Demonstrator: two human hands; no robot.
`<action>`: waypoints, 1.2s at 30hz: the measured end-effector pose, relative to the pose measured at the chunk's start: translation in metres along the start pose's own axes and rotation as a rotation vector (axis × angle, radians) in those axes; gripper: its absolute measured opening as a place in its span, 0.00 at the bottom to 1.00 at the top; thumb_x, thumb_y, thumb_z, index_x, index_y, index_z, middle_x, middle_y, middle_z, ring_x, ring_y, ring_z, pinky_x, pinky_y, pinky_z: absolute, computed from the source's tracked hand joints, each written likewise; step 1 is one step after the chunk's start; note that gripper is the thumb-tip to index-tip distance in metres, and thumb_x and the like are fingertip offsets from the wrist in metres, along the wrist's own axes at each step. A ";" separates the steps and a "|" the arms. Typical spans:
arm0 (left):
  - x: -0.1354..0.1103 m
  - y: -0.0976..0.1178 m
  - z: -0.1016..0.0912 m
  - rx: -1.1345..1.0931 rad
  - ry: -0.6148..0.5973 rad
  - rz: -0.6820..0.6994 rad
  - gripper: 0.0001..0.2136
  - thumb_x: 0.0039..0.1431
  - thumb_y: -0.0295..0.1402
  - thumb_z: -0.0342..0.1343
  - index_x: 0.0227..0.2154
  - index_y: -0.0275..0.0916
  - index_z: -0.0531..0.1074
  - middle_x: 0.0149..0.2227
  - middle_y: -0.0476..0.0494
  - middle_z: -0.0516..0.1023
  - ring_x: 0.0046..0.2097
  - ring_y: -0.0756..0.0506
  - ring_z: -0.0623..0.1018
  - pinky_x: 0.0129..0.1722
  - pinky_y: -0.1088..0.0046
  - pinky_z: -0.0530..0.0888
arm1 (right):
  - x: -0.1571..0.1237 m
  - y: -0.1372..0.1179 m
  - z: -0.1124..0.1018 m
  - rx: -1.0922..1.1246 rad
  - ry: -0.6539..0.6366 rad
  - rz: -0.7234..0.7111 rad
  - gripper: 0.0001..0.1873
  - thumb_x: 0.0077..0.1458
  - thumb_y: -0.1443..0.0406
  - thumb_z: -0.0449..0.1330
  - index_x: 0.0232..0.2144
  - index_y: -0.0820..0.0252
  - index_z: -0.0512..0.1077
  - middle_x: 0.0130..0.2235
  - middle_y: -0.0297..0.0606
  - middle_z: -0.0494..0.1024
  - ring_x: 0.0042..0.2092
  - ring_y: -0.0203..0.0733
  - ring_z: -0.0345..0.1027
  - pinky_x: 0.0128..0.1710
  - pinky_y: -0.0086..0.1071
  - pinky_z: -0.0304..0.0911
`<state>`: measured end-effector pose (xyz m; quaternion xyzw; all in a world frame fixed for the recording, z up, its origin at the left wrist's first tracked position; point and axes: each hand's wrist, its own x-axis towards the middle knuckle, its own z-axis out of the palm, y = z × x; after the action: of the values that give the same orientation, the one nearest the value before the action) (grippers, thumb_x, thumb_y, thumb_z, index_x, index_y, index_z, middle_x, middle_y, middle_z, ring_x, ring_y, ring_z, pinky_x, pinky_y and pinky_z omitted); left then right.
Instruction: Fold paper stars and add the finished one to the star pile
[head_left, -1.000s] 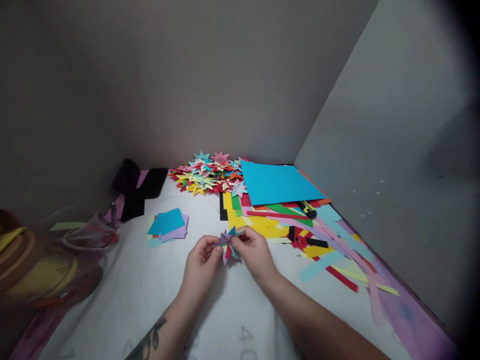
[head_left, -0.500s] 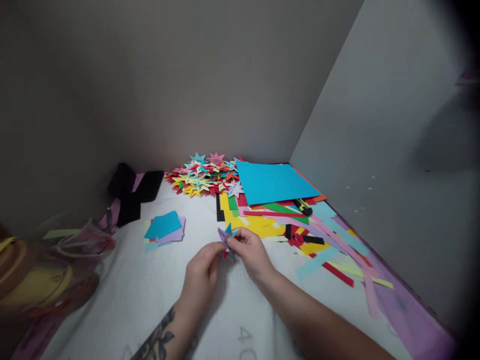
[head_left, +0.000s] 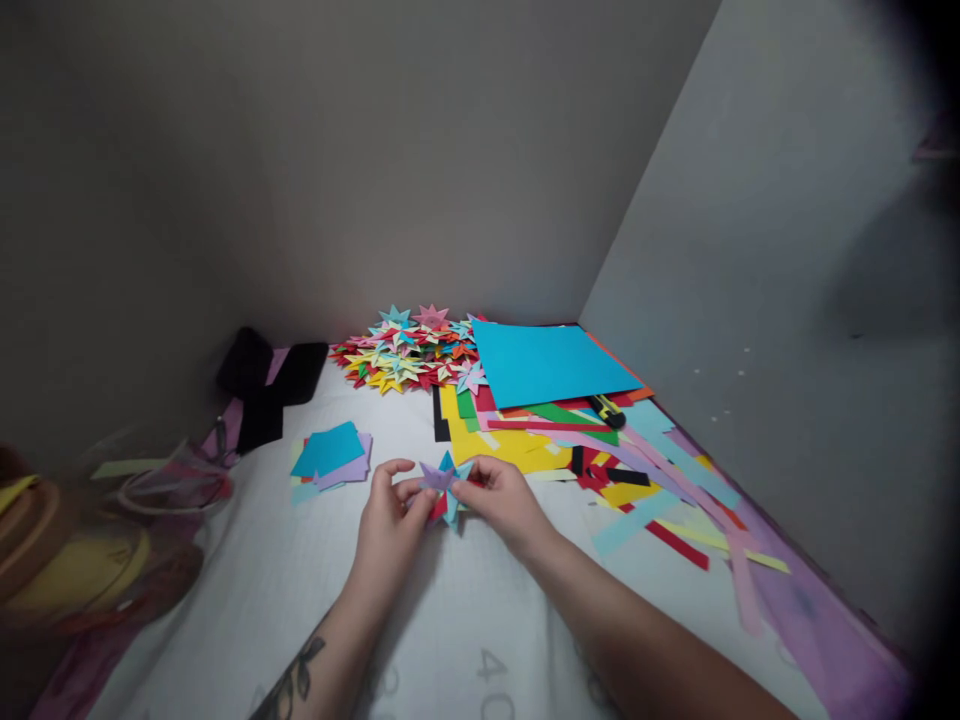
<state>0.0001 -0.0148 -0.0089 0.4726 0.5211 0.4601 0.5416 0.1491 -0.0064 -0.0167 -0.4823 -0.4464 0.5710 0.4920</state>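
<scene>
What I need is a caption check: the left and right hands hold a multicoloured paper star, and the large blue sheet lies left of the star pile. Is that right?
No: the large blue sheet lies right of the star pile, as the head view shows. The left hand and right hand do hold the paper star.

The large sheet [head_left: 555, 365] is plain bright blue. Nearer than that sheet, the folded star [head_left: 442, 480] mixes lilac, deeper blue, pale blue and red. Touching the sheet's left side, the star pile [head_left: 409, 352] scatters yellow, red, pink, cream and light blue. Well left of the sheet, the stack of squares [head_left: 330, 450] shows blue over lilac. In front of the sheet, the loose strips [head_left: 690, 556] run pink, red, pale blue, yellow-green and black; the cutter [head_left: 610, 413] is black and yellow. The white cloth [head_left: 457, 610] carries grey numerals. Far left of the sheet, the blurred container [head_left: 90, 570] looks yellowish, perhaps with orange-brown.
</scene>
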 end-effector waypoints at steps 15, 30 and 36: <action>-0.001 0.010 -0.002 -0.072 -0.009 0.019 0.34 0.48 0.32 0.61 0.57 0.42 0.52 0.40 0.41 0.77 0.34 0.48 0.79 0.35 0.72 0.74 | -0.003 -0.002 0.000 -0.092 -0.062 0.036 0.11 0.42 0.61 0.64 0.19 0.63 0.69 0.19 0.30 0.67 0.22 0.31 0.56 0.22 0.26 0.52; -0.001 0.009 -0.003 0.013 -0.040 -0.077 0.25 0.45 0.37 0.62 0.46 0.36 0.64 0.19 0.54 0.72 0.23 0.51 0.72 0.26 0.77 0.66 | -0.002 -0.001 -0.006 -0.007 -0.083 0.097 0.13 0.40 0.60 0.66 0.18 0.63 0.70 0.17 0.29 0.66 0.20 0.31 0.54 0.20 0.27 0.48; 0.000 0.004 -0.004 0.078 -0.066 -0.053 0.23 0.47 0.36 0.60 0.46 0.36 0.63 0.19 0.54 0.72 0.23 0.51 0.71 0.25 0.77 0.65 | -0.003 0.000 -0.004 -0.025 -0.080 0.092 0.12 0.41 0.61 0.65 0.17 0.62 0.68 0.15 0.27 0.64 0.19 0.30 0.52 0.19 0.26 0.46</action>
<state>-0.0040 -0.0143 -0.0046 0.4942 0.5328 0.4090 0.5519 0.1529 -0.0092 -0.0173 -0.4854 -0.4503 0.6062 0.4407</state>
